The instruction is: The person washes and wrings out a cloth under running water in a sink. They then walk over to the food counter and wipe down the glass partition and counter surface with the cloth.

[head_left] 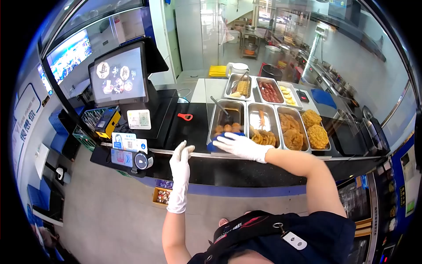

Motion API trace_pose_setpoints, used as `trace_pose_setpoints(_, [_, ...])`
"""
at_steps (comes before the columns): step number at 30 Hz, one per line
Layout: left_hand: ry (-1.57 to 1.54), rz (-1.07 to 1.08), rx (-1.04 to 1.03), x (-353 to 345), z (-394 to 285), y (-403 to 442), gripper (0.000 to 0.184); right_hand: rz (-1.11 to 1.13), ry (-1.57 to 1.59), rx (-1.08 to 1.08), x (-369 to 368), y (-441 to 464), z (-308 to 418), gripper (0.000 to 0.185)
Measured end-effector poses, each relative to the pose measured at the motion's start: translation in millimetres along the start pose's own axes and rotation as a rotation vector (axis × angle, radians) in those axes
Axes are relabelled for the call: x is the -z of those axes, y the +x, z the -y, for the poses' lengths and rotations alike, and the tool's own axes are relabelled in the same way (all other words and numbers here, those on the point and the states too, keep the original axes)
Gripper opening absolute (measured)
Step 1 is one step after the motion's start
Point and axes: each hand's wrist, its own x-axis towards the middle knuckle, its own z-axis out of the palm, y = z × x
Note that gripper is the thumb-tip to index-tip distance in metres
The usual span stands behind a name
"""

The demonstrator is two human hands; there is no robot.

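My right hand (pixel 241 146), in a white glove, presses on a blue cloth (pixel 214 147) at the front edge of the metal tray (pixel 212 123) holding brown eggs (pixel 227 128) and a ladle. Its fingers point left over the cloth; whether they grip it is hard to make out. Just right of it are trays of brown rolled food (pixel 263 138) and flat brown slices (pixel 291 127). My left hand (pixel 180 160), also gloved in white, is raised near the counter's front edge, left of the trays, its fingers loosely extended and holding nothing.
A red bottle opener (pixel 185 117) lies on the black counter (pixel 193 176). The touchscreen register (pixel 118 77) and a payment device (pixel 141 161) stand at the left. Behind are trays of sausages (pixel 269 91) and corn (pixel 241 89), and a white jug (pixel 238 68). Fried patties (pixel 317 136) sit at the right.
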Motion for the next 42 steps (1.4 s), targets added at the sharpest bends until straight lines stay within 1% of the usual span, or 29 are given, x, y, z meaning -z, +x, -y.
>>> trace_pose_setpoints(1, [0.009, 0.007, -0.05, -5.3, -6.3, 9.2, 0.031, 0.011, -0.025, 0.016, 17.5, 7.8, -6.9, 0.053])
trace_pose_setpoints(3, [-0.064, -0.017, -0.05, -16.0, -18.9, 25.0, 0.03, -0.09, -0.322, -0.005, 75.0, 24.6, -29.3, 0.05])
trace_pose_setpoints(7, [-0.066, -0.057, -0.11, -31.3, -37.8, 55.2, 0.028, -0.626, -0.716, -0.239, 167.0, 73.0, -62.6, 0.049])
trace_pose_setpoints(9, [-0.107, -0.06, -0.143, -42.2, -50.4, 64.6, 0.027, -0.607, -0.752, -0.335, 156.5, 77.8, -58.1, 0.05])
trace_pose_setpoints(11, [-0.14, -0.033, -0.217, -52.3, -54.0, 75.6, 0.027, -0.502, -0.706, -0.286, 113.4, 70.1, -44.5, 0.052])
trace_pose_setpoints(12, [-0.054, -0.041, -0.234, -57.2, -57.9, 78.8, 0.027, -0.425, -0.685, -0.218, 93.8, 59.4, -30.4, 0.051])
trace_pose_setpoints(13, [0.034, -0.047, -0.247, -61.2, -60.2, 82.4, 0.026, -0.358, -0.533, -0.175, 63.9, 50.2, -16.3, 0.052])
trace_pose_setpoints(14, [-0.143, 0.043, -0.349, -67.1, -48.8, 93.9, 0.025, -0.229, -0.308, -0.153, 23.9, 36.8, -6.6, 0.054])
trace_pose_setpoints(15, [-0.122, 0.056, -0.345, -73.3, -55.1, 93.7, 0.025, -0.125, -0.267, -0.011, -8.0, 23.3, 0.9, 0.056])
trace_pose_setpoints(16, [-0.106, 0.097, -0.314, -77.5, -58.8, 92.0, 0.024, -0.023, -0.059, -0.1, -46.1, 7.5, 12.1, 0.054])
trace_pose_setpoints(17, [-0.092, 0.137, -0.288, -81.5, -62.1, 92.3, 0.023, -0.04, -0.068, -0.033, -70.1, -5.9, 18.1, 0.05])
trace_pose_setpoints(19, [-0.067, 0.142, -0.308, -83.4, -63.3, 94.6, 0.023, -0.119, 0.383, -0.179, -79.5, -13.7, 24.3, 0.047])
trace_pose_setpoints(21, [-0.011, 0.152, -0.321, -78.4, -62.2, 97.9, 0.025, -0.063, 0.085, -0.111, -71.0, -12.0, 17.4, 0.045])
trace_pose_setpoints(23, [-0.006, 0.162, -0.312, -78.7, -66.2, 97.0, 0.025, -0.078, -0.237, 0.005, -20.4, -5.4, 3.1, 0.044])
trace_pose_setpoints(24, [0.0, 0.166, -0.3, -77.3, -63.2, 99.9, 0.028, -0.104, -0.155, -0.05, 5.4, -0.3, -5.2, 0.048])
trace_pose_setpoints(25, [0.008, 0.167, -0.288, -74.9, -60.6, 103.1, 0.03, -0.231, -0.22, -0.023, 32.6, 3.8, -19.0, 0.052])
trace_pose_setpoints(26, [0.065, 0.169, -0.298, -73.3, -63.0, 103.0, 0.038, -0.202, -0.267, -0.095, 72.5, 9.9, -28.2, 0.054])
trace_pose_setpoints(27, [0.008, 0.133, -0.211, -71.4, -59.3, 106.1, 0.037, -0.297, -0.471, -0.098, 97.3, 19.5, -40.2, 0.053])
trace_pose_setpoints(29, [-0.011, 0.201, -0.314, -68.7, -60.1, 112.2, 0.047, -0.574, -0.681, -0.236, 147.7, 37.9, -65.0, 0.048])
trace_pose_setpoints(30, [-0.016, 0.203, -0.286, -68.6, -61.3, 112.0, 0.049, -0.648, -0.742, -0.326, 167.6, 48.1, -73.5, 0.047])
trace_pose_setpoints(31, [-0.021, 0.204, -0.26, -68.1, -63.6, 112.1, 0.051, -0.733, -0.75, -0.315, 183.5, 56.0, -83.2, 0.047])
trace_pose_setpoints(33, [-0.012, 0.155, -0.229, -68.2, -71.1, 109.0, 0.052, -0.76, -0.706, -0.351, 172.6, 62.0, -76.1, 0.049])
trace_pose_setpoints(35, [0.025, 0.117, -0.211, -64.1, -59.5, 115.2, 0.048, -0.609, -0.769, -0.291, 126.0, 57.0, -62.1, 0.052])
trace_pose_setpoints(36, [0.027, 0.135, -0.256, -63.4, -63.6, 109.4, 0.044, -0.372, -0.724, -0.238, 119.1, 44.2, -37.8, 0.052])
trace_pose_setpoints(37, [0.022, 0.132, -0.238, -62.5, -63.4, 108.1, 0.041, -0.301, -0.459, -0.117, 96.0, 32.2, -31.5, 0.052])
trace_pose_setpoints(38, [-0.096, 0.156, -0.153, -69.5, -77.0, 96.6, 0.039, -0.21, -0.183, -0.022, 72.8, 20.2, -26.4, 0.052])
trace_pose_setpoints(40, [0.025, 0.207, -0.206, -66.1, -64.9, 101.3, 0.035, -0.242, -0.119, 0.07, 22.4, 3.3, -26.8, 0.051])
trace_pose_setpoints(41, [0.086, 0.24, -0.241, -66.2, -68.8, 98.5, 0.033, -0.29, -0.075, 0.077, 31.0, 2.0, -28.2, 0.051])
trace_pose_setpoints(42, [0.103, 0.244, -0.275, -66.0, -64.7, 100.3, 0.032, -0.333, -0.19, 0.051, 58.1, 2.0, -32.4, 0.049])
